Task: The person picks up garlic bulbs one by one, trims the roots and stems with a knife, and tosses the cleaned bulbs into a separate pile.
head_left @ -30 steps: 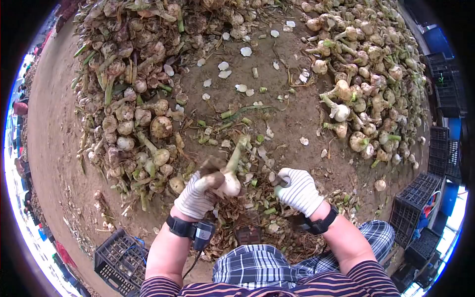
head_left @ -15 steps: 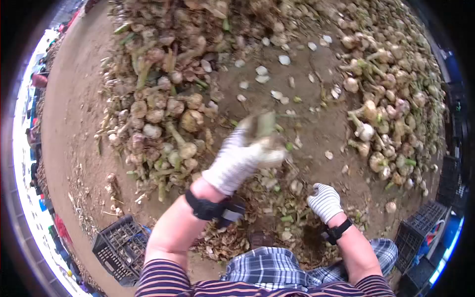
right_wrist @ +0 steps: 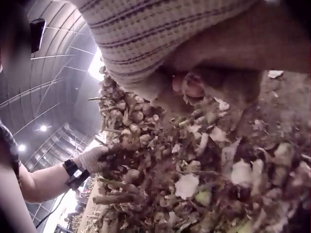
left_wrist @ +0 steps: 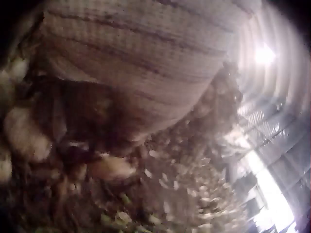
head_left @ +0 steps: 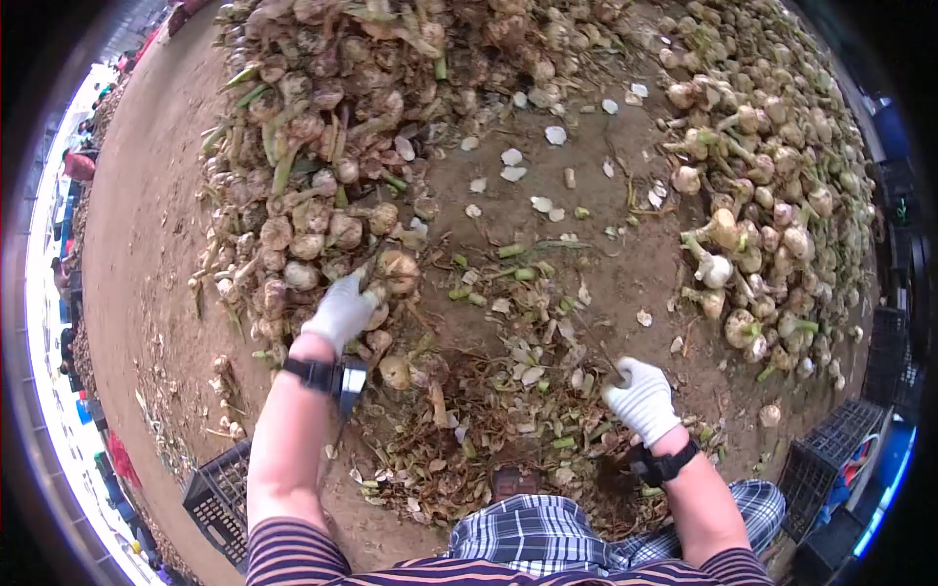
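My left hand [head_left: 342, 310], in a striped glove with soiled fingers, reaches into the left heap of garlic [head_left: 311, 220]. Its fingertips are right beside a large brownish garlic bulb [head_left: 398, 272], among stems and other bulbs; whether they grip one I cannot tell. In the left wrist view the glove [left_wrist: 141, 58] covers most of what lies under it. My right hand [head_left: 643, 398], also gloved, is held low over the trimmings with fingers curled round a knife [head_left: 598, 340], its thin blade pointing forward and left. The right wrist view shows this glove [right_wrist: 146, 43] close up.
A second heap of garlic [head_left: 762, 215] lies on the right. Cut stems and peelings [head_left: 508, 391] cover the ground before my knees, with pale skins [head_left: 555, 135] scattered farther off. Black crates stand at the left [head_left: 217, 503] and right [head_left: 831, 459].
My left hand carried a garlic bulb away from the knife, forward across the middle, and is now back at the left heap without that bulb visible. The right hand moved slightly right and down, keeping the knife.
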